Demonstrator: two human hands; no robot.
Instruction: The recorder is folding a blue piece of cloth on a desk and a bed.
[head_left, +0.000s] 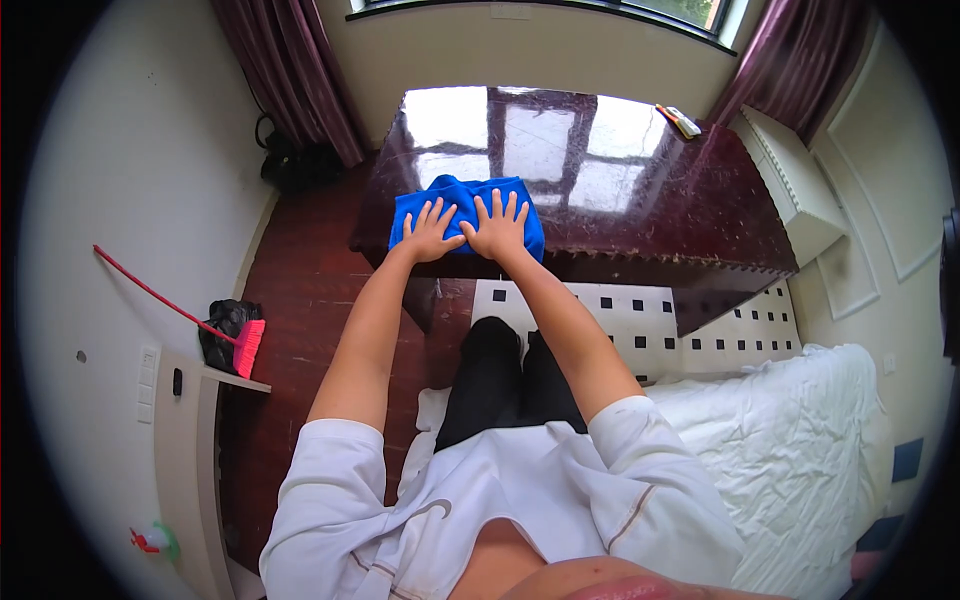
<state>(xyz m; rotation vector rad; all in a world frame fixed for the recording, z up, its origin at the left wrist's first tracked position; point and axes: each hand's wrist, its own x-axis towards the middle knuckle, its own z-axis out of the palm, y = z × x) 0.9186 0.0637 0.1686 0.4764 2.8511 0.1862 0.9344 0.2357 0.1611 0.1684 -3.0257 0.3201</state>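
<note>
A blue cloth (459, 196) lies folded at the front left of a glossy dark-red wooden table (630, 225), partly draping toward the near edge. My left hand (429, 236) rests palm-down on the cloth's left half with fingers spread. Beside it, my right hand (496, 229) presses flat on the right half, fingers also apart. The thumbs nearly meet between them. Neither hand is closed around the fabric, and both palms hide part of it.
A white box with a yellow-and-red item (681, 122) sits at the table's far right. White bedding (787, 450) is to my right. A red broom (247, 346) leans left near a black bag (217, 349). Purple curtains (289, 75) flank the window.
</note>
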